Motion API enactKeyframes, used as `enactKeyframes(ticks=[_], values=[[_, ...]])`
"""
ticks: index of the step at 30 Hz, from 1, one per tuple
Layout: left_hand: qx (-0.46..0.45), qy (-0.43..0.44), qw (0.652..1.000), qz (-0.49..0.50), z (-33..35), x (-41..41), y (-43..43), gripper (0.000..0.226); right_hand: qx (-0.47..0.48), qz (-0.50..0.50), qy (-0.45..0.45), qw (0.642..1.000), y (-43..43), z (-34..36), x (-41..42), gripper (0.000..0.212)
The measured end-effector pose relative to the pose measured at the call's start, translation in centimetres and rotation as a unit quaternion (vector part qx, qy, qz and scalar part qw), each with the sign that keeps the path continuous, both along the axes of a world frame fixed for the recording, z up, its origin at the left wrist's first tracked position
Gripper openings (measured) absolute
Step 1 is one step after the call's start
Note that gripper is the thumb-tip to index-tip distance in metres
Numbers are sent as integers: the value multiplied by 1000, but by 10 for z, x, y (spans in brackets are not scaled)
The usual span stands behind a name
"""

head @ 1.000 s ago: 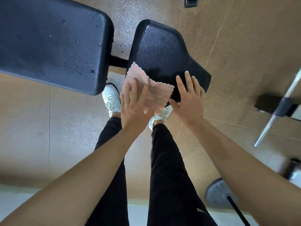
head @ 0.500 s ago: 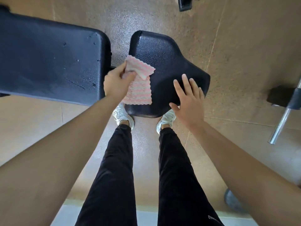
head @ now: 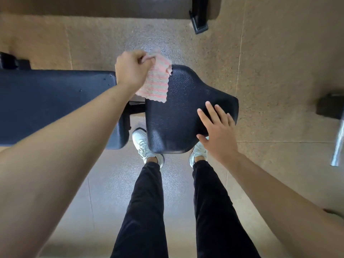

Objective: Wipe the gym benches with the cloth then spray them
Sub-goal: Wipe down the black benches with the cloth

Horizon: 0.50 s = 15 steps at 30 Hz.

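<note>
A black padded gym bench lies below me in two parts: the long back pad (head: pixel 55 101) on the left and the smaller seat pad (head: pixel 178 116) in the middle. My left hand (head: pixel 132 69) pinches a pink and white striped cloth (head: pixel 158 81) by its top corner. The cloth hangs over the far left edge of the seat pad. My right hand (head: pixel 216 129) rests flat on the seat pad's near right corner with fingers spread.
My legs in black trousers and white shoes (head: pixel 145 144) stand just under the seat pad. A black frame foot (head: pixel 200 19) is at the top, a dark block (head: pixel 329 107) and a metal bar (head: pixel 337 146) at the right edge. The floor is speckled tan rubber.
My left hand has lifted the cloth from the seat's near edge to its far left edge, now pinching a corner instead of pressing flat. The right hand stays on the seat.
</note>
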<state>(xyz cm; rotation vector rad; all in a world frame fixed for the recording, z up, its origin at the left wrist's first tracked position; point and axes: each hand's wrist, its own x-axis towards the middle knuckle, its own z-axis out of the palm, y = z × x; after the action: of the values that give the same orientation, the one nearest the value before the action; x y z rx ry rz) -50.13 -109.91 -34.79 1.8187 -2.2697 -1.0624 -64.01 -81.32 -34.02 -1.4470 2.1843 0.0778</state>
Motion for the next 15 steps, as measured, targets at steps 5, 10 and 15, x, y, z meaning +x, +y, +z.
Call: enactKeyframes(ticks=[5,10,15], values=[[-89,64,994,12,28,-34,-23,23,-8,-7,-28,1000,1,0,-4,82],[-13,-33,985,-170,18,-44,21,32,10,-12,-34,999,7,1,-11,80],[-29,-76,975,-208,-9,-34,46,44,11,-66,-30,997,21,1,-15,81]])
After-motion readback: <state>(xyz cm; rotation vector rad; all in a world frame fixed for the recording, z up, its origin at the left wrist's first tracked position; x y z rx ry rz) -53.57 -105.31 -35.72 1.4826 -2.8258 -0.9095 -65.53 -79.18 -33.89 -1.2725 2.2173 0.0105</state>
